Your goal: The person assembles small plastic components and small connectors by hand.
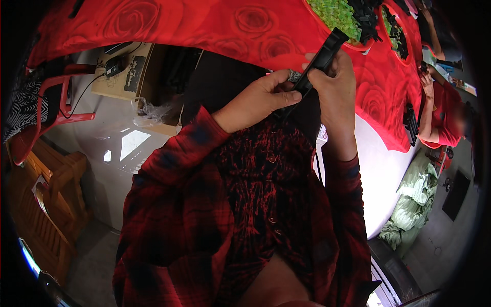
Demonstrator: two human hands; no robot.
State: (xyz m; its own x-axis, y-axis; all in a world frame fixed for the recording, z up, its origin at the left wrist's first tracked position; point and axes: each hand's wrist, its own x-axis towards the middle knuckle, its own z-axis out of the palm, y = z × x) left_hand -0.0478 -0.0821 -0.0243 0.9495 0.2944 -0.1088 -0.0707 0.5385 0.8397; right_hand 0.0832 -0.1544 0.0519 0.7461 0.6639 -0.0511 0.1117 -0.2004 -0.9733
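A long, narrow black plastic piece (327,55) with a recessed channel is held in both hands above my lap, tilted with its upper end to the right. My left hand (261,100) pinches its lower end between thumb and fingers; a patterned ring-like band shows on one finger. My right hand (337,84) wraps round the middle of the piece, thumb pressed on its face. The fingers behind the piece are partly hidden.
A red rose-patterned tablecloth (204,23) covers the table ahead. An orange basin (364,49) holds green and black small parts; a second basin stands beside it. At right a person in a red shirt (449,123) works. A cardboard box (123,77) and red chair (43,102) are at left.
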